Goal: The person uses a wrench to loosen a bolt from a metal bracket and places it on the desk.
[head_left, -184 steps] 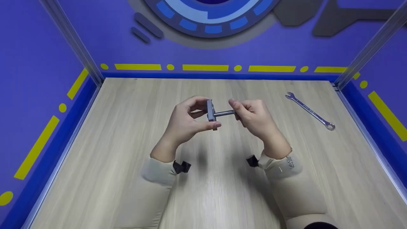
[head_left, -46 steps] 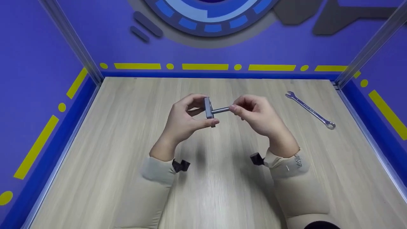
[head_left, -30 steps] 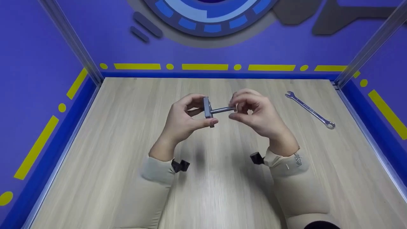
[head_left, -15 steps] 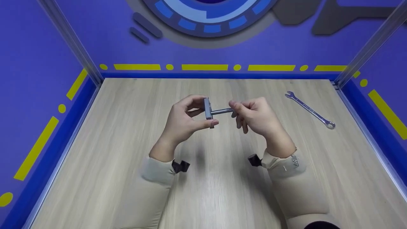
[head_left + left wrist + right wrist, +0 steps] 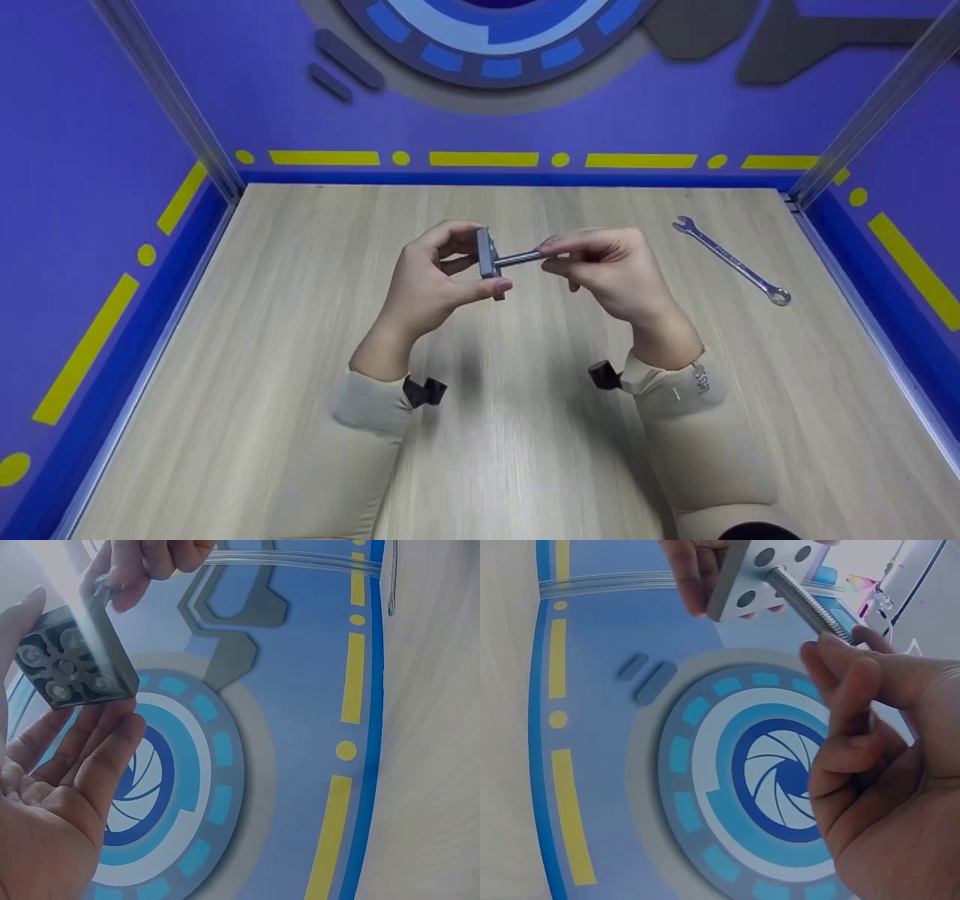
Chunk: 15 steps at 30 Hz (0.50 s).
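Note:
In the head view my left hand [image 5: 420, 289] grips a small square metal plate [image 5: 484, 253] by its edges, thumb below and fingers above. From the plate's right face juts a bolt [image 5: 517, 259], tilted slightly up. Its far end is pinched between the thumb and fingers of my right hand [image 5: 615, 274]. Threads on the bolt [image 5: 810, 606] and several round holes in the plate [image 5: 742, 574] show in the right wrist view. The plate's other face [image 5: 67, 667], with recessed holes round a central one, appears in the left wrist view. Right fingertips hide the bolt's outer end.
A combination wrench [image 5: 731, 260] lies on the wooden table [image 5: 247, 360] to the right of my hands. Blue panels [image 5: 480, 127] with yellow marks wall the table at the back and sides. Both hands are raised above the tabletop.
My right fingers have loosened off the bolt's end, gripped it again and turned over it. Bolt and plate have stayed joined, drifting slightly left with my left hand. The wrench has not moved.

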{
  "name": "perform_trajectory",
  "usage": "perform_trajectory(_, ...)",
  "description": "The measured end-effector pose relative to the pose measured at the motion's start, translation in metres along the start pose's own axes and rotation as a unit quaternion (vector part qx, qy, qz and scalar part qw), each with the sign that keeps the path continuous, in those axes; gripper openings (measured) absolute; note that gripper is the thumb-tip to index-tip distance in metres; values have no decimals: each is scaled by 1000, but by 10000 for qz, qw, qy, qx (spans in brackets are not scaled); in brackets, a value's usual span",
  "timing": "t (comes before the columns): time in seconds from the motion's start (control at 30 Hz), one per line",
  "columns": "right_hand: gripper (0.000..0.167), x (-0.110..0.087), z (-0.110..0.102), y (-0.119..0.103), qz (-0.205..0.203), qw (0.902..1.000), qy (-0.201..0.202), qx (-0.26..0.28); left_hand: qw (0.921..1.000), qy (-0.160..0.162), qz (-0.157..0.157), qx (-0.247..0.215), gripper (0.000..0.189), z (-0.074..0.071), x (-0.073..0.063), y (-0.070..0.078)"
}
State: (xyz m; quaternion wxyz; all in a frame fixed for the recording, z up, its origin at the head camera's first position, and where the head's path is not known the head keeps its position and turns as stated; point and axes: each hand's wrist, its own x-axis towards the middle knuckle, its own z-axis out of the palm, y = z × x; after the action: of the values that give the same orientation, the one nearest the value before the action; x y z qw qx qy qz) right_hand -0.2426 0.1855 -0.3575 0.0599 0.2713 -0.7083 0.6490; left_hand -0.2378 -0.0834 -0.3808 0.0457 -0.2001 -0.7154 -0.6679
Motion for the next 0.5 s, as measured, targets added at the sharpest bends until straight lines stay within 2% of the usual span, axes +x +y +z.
perform_trajectory(0.2, 16, 1, -3, 3, -385, 9991, -176, -92, 10000, 16, -9, 11, 67, 0, -1, 0)
perform_trajectory(0.3, 33, 0, -8, 1, -394, 9978, -326, -424, 10000, 34, 3, 35, 67, 0, -1, 1)
perform_trajectory(0.37, 44, -1, -10, -1, -206, 9973, -290, -640, 10000, 33, 14, 59, 67, 0, 0, 0)
perform_trajectory(0.4, 42, -1, -11, -1, -57, 9966, -229, -784, 10000, 27, 21, 62, 67, 0, 0, 0)
perform_trajectory(0.5, 14, 1, -8, -2, 569, 9933, -34, -1001, 10000, 26, 35, 86, 66, 1, 0, -1)
